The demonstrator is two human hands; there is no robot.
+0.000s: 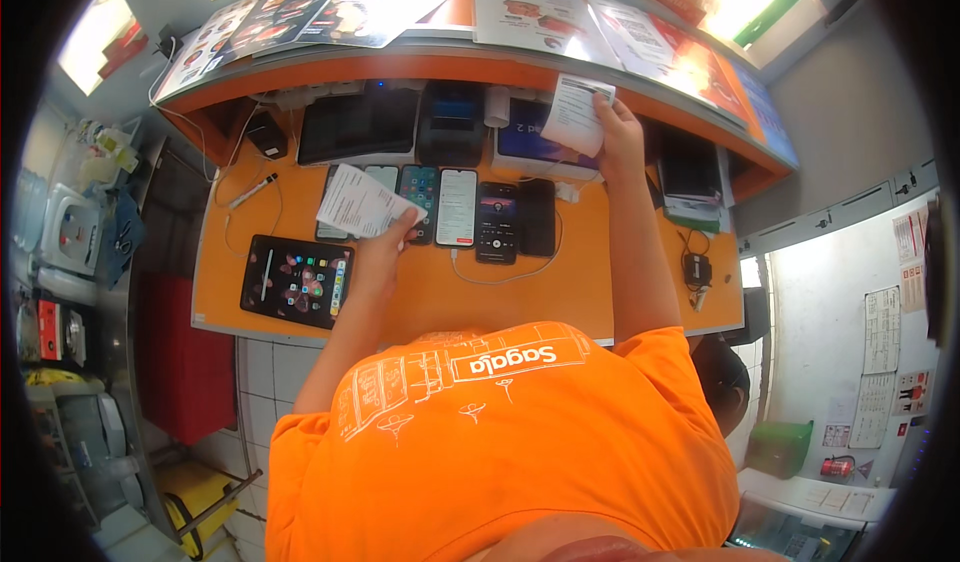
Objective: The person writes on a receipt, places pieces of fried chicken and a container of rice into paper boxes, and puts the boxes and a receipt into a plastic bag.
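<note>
My left hand [386,243] pinches a printed paper slip [367,200] by its lower right corner. That slip hangs over a row of smartphones and partly covers two of them. Higher and to the right, my right hand [624,140] grips a second, curling slip [574,115] in front of the shelf edge. Between my hands lie a phone with a lit white screen [456,208], a phone showing app icons [418,200], a phone with a music player [496,220] and a dark phone [537,217]. A tablet [298,280] lies beside my left forearm.
The orange desk [510,299] carries a white cable, a marker [253,190] and a black power adapter [696,269]. Under the raised shelf [517,66] stand a large dark tablet [360,126], a black device [451,123] and a blue-printed box [517,130]. Menu sheets [536,14] top the shelf.
</note>
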